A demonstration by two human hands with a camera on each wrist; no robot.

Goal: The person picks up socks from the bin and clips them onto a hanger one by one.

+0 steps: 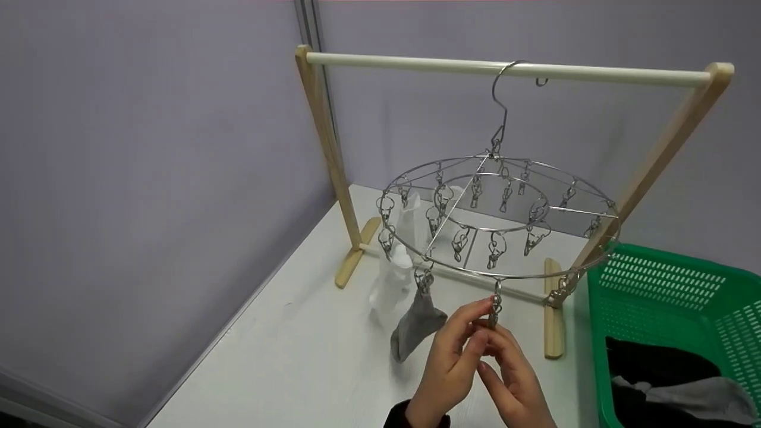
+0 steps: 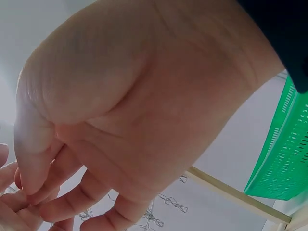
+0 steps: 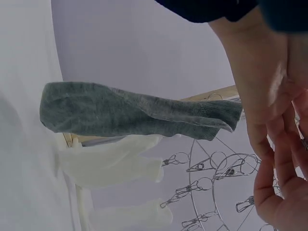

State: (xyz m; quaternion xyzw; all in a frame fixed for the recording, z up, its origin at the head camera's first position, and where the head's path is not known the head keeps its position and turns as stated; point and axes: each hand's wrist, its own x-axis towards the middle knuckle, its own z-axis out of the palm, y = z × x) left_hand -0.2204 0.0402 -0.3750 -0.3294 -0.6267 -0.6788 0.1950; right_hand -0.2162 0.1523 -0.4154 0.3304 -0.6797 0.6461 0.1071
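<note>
My left hand (image 1: 446, 371) has its fingertips on a metal clip (image 1: 496, 304) at the front of a round wire hanger (image 1: 523, 276), seeming to pinch it. Close against it, my right hand (image 1: 517, 377) has bent fingers behind the clip's lower end; its grip is partly hidden. In the left wrist view the fingertips of both hands meet. A grey sock (image 1: 416, 324) hangs from a neighbouring clip to the left and shows large in the right wrist view. Behind it, white socks (image 1: 392, 282) hang from the ring's left side.
The hanger's hook (image 1: 499, 89) hangs over the white bar (image 1: 410, 62) of a wooden rack (image 1: 330, 142) on a white table (image 1: 285, 356). At the right stands a green basket (image 1: 660, 261) with black and grey cloth items (image 1: 701, 398) inside. Several other clips dangle around the rings.
</note>
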